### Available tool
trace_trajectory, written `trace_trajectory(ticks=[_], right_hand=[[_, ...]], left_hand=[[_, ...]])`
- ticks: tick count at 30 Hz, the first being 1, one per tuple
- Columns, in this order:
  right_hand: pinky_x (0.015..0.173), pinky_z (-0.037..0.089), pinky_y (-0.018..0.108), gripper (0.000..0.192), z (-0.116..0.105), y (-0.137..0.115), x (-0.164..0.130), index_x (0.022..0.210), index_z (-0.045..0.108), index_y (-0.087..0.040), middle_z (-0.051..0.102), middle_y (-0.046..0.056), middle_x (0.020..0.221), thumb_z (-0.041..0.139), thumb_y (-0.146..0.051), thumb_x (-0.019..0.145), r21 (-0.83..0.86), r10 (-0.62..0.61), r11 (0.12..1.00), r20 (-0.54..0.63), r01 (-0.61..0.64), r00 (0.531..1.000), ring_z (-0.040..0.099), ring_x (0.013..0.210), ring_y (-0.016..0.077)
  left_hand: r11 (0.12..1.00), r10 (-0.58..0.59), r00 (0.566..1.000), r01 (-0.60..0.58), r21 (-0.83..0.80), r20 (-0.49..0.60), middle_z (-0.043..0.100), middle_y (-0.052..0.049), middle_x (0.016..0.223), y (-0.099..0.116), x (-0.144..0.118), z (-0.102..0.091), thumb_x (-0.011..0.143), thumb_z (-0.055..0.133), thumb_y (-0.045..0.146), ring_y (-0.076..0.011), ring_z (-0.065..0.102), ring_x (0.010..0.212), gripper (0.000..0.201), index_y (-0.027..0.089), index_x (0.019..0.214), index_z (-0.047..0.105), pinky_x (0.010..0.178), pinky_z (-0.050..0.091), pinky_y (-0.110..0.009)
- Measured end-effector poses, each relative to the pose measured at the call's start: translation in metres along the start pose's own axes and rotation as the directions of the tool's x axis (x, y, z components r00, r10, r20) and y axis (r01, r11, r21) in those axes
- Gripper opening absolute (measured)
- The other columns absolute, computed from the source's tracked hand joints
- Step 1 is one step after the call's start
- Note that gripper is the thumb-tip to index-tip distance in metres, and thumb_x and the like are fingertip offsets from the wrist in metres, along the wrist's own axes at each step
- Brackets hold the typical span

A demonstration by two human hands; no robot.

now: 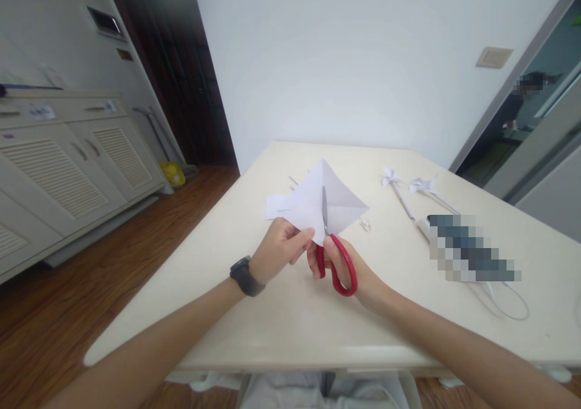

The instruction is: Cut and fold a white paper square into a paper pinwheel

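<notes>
I see my left hand (278, 248) pinching the near left edge of a white folded paper (318, 203), thumb and fingers closed on it, holding it up above the middle of the cream table (254, 312). My right hand (349, 270) is closed through the red handles of the scissors (333, 258), just right of the left hand; the blades point away from me and lie up the paper's centre crease, looking nearly shut, though I cannot tell how far they have bitten in. A black watch (245, 276) sits on my left wrist. Far right on the table lie 2 white paper pinwheels on sticks (399, 185), well apart from the paper, with a white cable (508, 303) nearer.
</notes>
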State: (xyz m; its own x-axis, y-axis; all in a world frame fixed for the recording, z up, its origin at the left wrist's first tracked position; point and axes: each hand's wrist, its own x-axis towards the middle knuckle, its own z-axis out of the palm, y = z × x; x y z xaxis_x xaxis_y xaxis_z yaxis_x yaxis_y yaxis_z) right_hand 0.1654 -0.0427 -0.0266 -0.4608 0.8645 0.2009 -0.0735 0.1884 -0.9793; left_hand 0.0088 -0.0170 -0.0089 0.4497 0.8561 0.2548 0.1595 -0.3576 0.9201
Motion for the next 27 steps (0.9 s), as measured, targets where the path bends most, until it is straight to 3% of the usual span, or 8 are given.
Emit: trace_trajectory(ticks=[5,7,11,15,21,27], right_hand=[[0.058,0.039,0.029,0.041,-0.001,0.002,-0.001,0.083,0.058,-0.016,0.05,-0.001,0.056,0.034,-0.047,0.092,-0.011,0.016,1.0,0.007,-0.016,1.0,0.047,0.056,0.0129],[0.059,0.039,0.029,0.038,-0.001,0.003,-0.002,0.087,0.057,-0.017,0.05,-0.001,0.057,0.034,-0.047,0.092,0.008,0.029,1.0,0.027,-0.029,0.999,0.048,0.057,0.013],[0.062,0.04,0.03,0.034,0.0,0.002,-0.003,0.086,0.055,-0.018,0.052,-0.002,0.059,0.039,-0.047,0.09,-0.014,0.094,0.996,0.136,-0.093,0.986,0.049,0.056,0.0119],[0.062,0.04,0.029,0.03,0.001,-0.005,-0.004,0.084,0.056,-0.017,0.053,-0.001,0.063,0.048,-0.046,0.087,-0.008,0.154,0.988,0.206,-0.156,0.966,0.05,0.058,0.0117],[0.061,0.04,0.028,0.04,-0.007,-0.003,-0.003,0.086,0.057,-0.017,0.056,0.001,0.065,0.037,-0.051,0.089,0.16,0.192,0.966,0.076,-0.202,0.979,0.05,0.056,0.0114],[0.062,0.042,0.029,0.036,-0.026,0.002,0.008,0.085,0.053,-0.019,0.055,0.001,0.065,0.04,-0.053,0.087,0.249,0.111,0.965,-0.104,-0.082,0.988,0.051,0.059,0.0133]], left_hand=[[1.0,-0.008,0.999,0.008,-0.023,-0.031,0.046,0.002,0.033,0.002,-0.001,0.001,0.086,0.043,0.027,-0.0101,0.052,0.042,0.05,0.017,0.037,0.038,0.046,0.033,-0.022],[0.999,-0.002,0.993,-0.002,-0.037,-0.117,0.043,0.003,0.032,0.002,0.0,0.001,0.085,0.045,0.027,-0.0087,0.048,0.038,0.05,0.016,0.036,0.04,0.046,0.033,-0.023],[0.971,0.033,0.925,-0.12,-0.208,-0.378,0.032,0.005,0.03,0.001,0.004,-0.004,0.083,0.048,0.024,-0.0056,0.032,0.032,0.046,0.016,0.038,0.041,0.04,0.024,-0.023],[0.873,0.02,0.871,-0.254,-0.416,-0.491,0.028,0.007,0.03,0.002,0.011,-0.013,0.078,0.048,0.017,-0.0052,0.028,0.03,0.036,0.017,0.043,0.041,0.037,0.018,-0.022],[0.776,-0.145,0.882,-0.18,-0.604,-0.449,0.024,0.008,0.031,0.005,0.012,-0.014,0.07,0.048,0.016,-0.0036,0.023,0.029,0.032,0.017,0.042,0.034,0.036,0.023,-0.02],[0.83,-0.215,0.943,0.039,-0.556,-0.255,0.024,0.008,0.038,0.002,0.008,-0.01,0.06,0.052,0.016,-0.0028,0.025,0.031,0.029,0.018,0.044,0.028,0.033,0.018,-0.018]])
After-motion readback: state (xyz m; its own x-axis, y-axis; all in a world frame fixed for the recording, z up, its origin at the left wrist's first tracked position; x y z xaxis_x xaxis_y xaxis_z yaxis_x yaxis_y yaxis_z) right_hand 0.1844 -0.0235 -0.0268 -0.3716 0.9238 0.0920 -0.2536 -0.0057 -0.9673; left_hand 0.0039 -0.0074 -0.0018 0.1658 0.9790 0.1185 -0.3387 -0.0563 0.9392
